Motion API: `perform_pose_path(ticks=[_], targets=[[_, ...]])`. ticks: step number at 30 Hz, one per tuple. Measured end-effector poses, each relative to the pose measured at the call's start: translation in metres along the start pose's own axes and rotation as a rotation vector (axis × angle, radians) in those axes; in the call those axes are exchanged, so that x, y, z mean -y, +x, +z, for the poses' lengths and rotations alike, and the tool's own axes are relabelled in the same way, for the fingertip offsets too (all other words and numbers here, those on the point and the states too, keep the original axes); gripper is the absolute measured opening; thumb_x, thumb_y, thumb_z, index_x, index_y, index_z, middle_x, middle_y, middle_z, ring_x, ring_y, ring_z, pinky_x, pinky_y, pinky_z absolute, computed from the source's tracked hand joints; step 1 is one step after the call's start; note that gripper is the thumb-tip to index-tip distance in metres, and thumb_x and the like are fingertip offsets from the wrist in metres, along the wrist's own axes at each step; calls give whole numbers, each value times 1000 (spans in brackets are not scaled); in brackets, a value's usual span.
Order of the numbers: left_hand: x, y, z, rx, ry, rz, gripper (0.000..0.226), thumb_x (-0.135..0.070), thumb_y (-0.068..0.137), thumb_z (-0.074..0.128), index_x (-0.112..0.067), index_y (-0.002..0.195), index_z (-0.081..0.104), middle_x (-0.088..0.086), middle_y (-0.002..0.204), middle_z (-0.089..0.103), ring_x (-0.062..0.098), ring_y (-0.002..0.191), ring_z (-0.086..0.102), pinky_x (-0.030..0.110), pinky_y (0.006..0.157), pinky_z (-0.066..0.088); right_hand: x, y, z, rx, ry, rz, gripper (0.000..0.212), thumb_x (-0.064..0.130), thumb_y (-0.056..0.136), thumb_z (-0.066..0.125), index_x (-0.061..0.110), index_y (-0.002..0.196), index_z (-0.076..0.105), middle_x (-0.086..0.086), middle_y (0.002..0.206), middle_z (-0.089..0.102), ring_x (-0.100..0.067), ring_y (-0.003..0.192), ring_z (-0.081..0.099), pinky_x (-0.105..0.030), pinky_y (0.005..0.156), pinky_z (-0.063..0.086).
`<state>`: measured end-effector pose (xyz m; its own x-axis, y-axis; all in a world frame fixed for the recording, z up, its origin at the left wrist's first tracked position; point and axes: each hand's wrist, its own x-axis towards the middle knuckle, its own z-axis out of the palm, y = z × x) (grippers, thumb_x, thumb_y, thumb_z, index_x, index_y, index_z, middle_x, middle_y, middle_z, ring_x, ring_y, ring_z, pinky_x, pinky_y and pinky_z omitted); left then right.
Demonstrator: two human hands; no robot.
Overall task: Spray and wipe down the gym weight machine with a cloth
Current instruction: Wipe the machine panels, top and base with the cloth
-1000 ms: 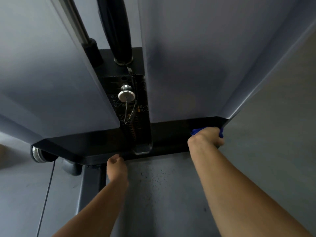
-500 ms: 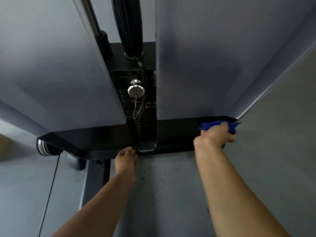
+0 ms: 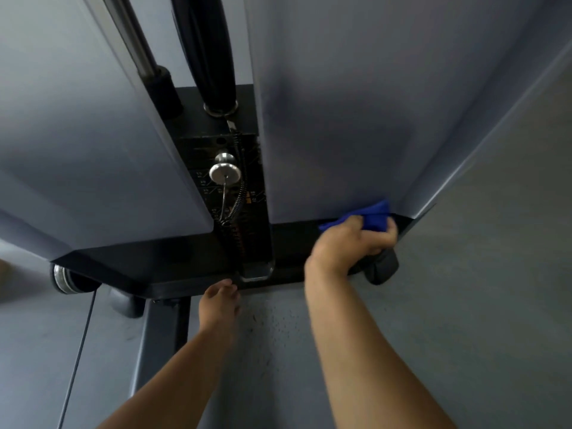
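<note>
— Right hand?
— The right hand is extended forward on a bare forearm, fingers curled around a bunched bright blue cloth, knuckles uppermost.
— Left hand?
— The left hand is extended lower, back of hand up, fingers bent forward, their tips hidden; nothing visibly held.

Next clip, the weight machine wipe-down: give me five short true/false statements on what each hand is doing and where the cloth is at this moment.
1. The right hand grips a blue cloth. True.
2. The cloth is at the left end of the black base. False: it is at the right end.
3. The left hand holds a spray bottle. False: it holds nothing visible and rests at the base's front edge.
4. The silver selector pin sits in the weight stack. True.
5. The cloth is red. False: blue.
</note>
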<state>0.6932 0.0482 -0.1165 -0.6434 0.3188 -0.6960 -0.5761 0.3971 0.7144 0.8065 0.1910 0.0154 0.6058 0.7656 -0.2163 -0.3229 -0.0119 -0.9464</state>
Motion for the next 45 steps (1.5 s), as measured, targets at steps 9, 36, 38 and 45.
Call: perform_pose_path(ticks=[9,36,38,45], targets=[[18,-25,28,75,169,24,20,-13,101,58,-13,118,67,15,105,72,29,97,68,41,82,53,12,-35,-7,186,-46,-41,78,-16,89,43,12,158,18,-3,149,22,-13,132,37,-12,109,39],[-23,-112,120,348,471,313,24,-9,102,51,-20,117,67,-2,113,71,17,103,69,39,92,56,-36,148,-68,137,-56,595,45,32,113,26,34,157,31,-7,151,46,-28,126,51,-37,92,40],[-33,-116,127,370,485,330,24,-10,102,51,-23,115,67,-3,114,71,15,103,68,39,95,56,-36,155,-67,129,-52,651,44,31,113,27,32,157,33,-4,147,48,-30,128,52,-37,89,41],[-59,-133,144,424,479,379,23,-14,103,52,-28,113,67,-6,114,72,13,106,68,37,94,56,-34,142,-64,36,87,750,43,33,111,35,38,154,36,5,144,48,-28,127,53,-44,105,44]])
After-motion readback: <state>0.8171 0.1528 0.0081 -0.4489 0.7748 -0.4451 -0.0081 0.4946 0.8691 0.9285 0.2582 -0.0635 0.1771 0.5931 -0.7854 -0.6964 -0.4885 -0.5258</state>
